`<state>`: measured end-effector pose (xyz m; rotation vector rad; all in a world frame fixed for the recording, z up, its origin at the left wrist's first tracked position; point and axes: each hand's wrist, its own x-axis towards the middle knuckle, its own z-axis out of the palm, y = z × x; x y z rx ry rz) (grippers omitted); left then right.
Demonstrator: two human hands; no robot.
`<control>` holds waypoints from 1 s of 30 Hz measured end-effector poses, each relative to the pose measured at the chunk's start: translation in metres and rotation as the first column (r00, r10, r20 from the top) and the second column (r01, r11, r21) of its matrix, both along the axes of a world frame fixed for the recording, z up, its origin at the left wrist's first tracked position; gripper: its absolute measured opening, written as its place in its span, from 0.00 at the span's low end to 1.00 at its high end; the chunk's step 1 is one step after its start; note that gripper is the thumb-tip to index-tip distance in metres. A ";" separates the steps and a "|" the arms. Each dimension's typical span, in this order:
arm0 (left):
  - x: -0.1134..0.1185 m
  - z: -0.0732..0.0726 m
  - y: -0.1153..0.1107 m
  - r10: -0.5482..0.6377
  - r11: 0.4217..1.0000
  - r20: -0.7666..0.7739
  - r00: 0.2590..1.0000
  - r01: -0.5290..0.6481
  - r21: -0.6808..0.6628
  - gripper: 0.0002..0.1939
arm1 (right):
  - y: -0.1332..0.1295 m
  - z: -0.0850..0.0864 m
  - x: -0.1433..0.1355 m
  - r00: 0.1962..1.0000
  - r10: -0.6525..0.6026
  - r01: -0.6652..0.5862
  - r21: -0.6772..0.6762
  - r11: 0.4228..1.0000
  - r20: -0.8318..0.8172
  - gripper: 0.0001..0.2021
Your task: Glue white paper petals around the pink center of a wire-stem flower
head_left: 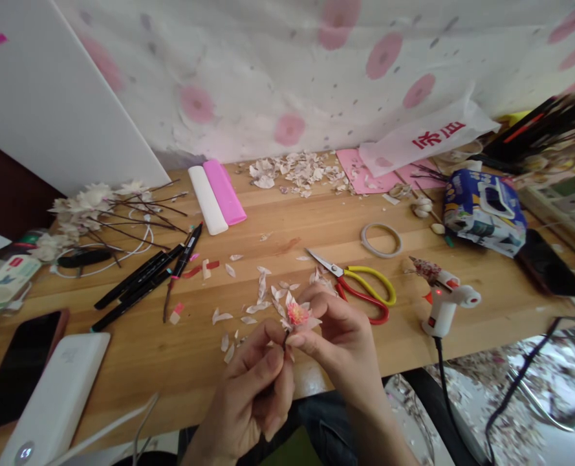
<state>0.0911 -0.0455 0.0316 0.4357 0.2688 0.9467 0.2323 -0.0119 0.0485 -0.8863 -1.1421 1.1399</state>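
Near the table's front edge, a small handmade flower (297, 315) with a pink and yellow centre and pale petals is held up between both hands. My left hand (251, 385) is closed, its thumb and fingers pinching the short dark stem below the bloom. My right hand (343, 336) pinches at the flower's petals from the right side, fingertips touching its base. Loose pale petals (262, 285) lie scattered on the wood just beyond the hands. Beside the right hand rest scissors (365, 285) with red and yellow handles, blades pointing up and left.
A white glue gun (445, 304) stands at the right, its cord hanging off the edge. Tape roll (381, 240), wipes pack (486, 210) and petal pile (297, 171) lie farther back. Markers (141, 278), finished flowers on twigs (93, 207), a phone (20, 366) and power bank (57, 401) occupy the left.
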 end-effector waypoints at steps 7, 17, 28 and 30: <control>0.000 0.000 -0.003 0.121 0.991 -0.215 0.969 -0.105 0.086 0.07 | -0.001 0.002 0.003 0.999 0.029 -0.029 -0.029 0.999 0.019 0.13; -0.002 0.009 -0.006 0.236 0.972 -0.458 0.857 -0.203 0.121 0.08 | 0.000 0.001 0.001 0.999 0.038 -0.039 -0.062 0.997 -0.010 0.15; 0.000 0.006 -0.004 0.267 0.964 -0.409 0.873 -0.234 0.129 0.07 | -0.001 -0.001 -0.003 1.000 0.017 -0.016 -0.044 0.999 0.021 0.14; 0.000 0.007 -0.004 0.264 0.964 -0.382 0.886 -0.228 0.136 0.07 | -0.001 -0.002 -0.003 1.000 0.019 -0.019 -0.047 0.999 0.015 0.14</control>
